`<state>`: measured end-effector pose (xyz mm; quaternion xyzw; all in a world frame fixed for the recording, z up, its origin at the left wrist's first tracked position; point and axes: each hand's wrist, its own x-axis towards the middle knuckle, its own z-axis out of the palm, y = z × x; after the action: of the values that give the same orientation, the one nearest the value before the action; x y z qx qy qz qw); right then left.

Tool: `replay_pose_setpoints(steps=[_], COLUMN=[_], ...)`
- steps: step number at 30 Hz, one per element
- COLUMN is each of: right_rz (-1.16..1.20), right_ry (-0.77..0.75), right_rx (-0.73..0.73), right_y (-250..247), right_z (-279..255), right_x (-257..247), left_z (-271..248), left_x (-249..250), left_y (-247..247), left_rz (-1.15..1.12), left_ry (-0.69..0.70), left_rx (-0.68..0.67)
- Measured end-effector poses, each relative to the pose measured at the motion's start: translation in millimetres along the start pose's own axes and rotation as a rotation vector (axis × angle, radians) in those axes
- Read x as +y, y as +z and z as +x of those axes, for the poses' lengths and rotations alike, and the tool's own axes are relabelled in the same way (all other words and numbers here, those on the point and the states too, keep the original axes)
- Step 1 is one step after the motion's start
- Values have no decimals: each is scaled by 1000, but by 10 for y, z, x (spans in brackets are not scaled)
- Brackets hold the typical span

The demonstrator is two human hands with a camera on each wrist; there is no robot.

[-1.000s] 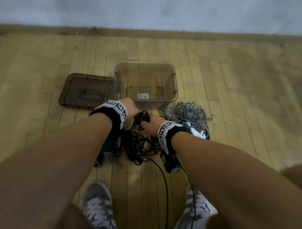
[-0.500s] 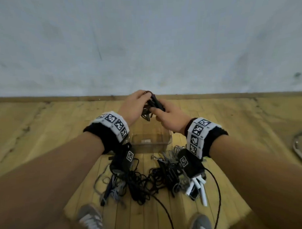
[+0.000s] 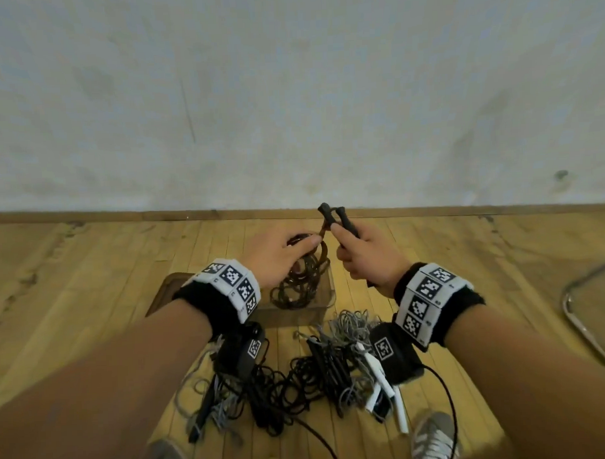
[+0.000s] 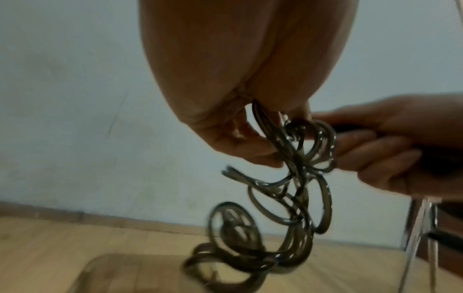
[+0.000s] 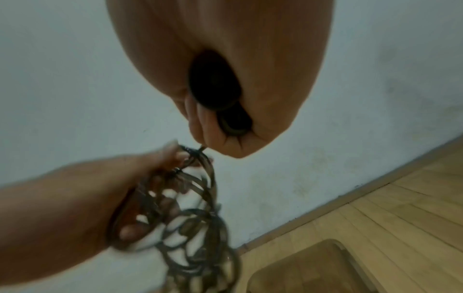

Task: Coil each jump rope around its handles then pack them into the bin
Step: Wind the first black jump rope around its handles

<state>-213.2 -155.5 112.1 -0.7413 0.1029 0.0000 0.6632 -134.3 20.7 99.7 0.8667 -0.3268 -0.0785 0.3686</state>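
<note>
Your right hand (image 3: 367,258) is closed around the two black cylindrical handles (image 3: 338,217) of one jump rope, side by side, with their tips pointing up and away from you. Your left hand (image 3: 278,257) has its fingers curled into the thin dark glossy cord (image 3: 301,281) of this same rope, just beside the handles; the cord hangs from both hands in many loose loops, above the clear plastic bin (image 3: 327,297) on the wooden floor.

I judge that this cord is light and springy, with a smooth and maybe slippery surface. It keeps its curl, so the loops will want to open and catch on each other. It is better to hold the stiff handles firmly as a core and to take the cord close to them, leading one length at a time under light tension, not the whole bunch together.

Nearer to you than the bin lies a pile of other ropes (image 3: 299,384), black and grey cords tangled with black handles and white handles (image 3: 378,374). They are not yet coiled. To the left of the bin a brown lid (image 3: 159,296) lies flat. The bin seems to have no rope packed in it yet, but your hands hide part of it.
</note>
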Motion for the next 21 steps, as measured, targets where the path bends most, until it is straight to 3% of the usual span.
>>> replay_pose_setpoints(steps=[7,13,16,17,19,21], right_rz=[-1,77,231,289,343,244], right_ry=[42,10,-53,-66,-48,7], right_rx=[227,345,466,454,298,93], right_y=[-232,-322,-372,-415,-471,-414], right_z=[217,307,301,277,209,124], right_x=[-23,-59,-160,-200,-238,-185], left_z=[128,18,-157,-217,-304,-309], left_x=[-133,-275,-382,-431,-463,-345], left_y=[3,212,365,395,419,367], left_rz=[141,647,875,919,884,591], left_ry=[20,-67,-100,-144,-259,-308], left_rx=[20,-381,-616,-699,-795,-758])
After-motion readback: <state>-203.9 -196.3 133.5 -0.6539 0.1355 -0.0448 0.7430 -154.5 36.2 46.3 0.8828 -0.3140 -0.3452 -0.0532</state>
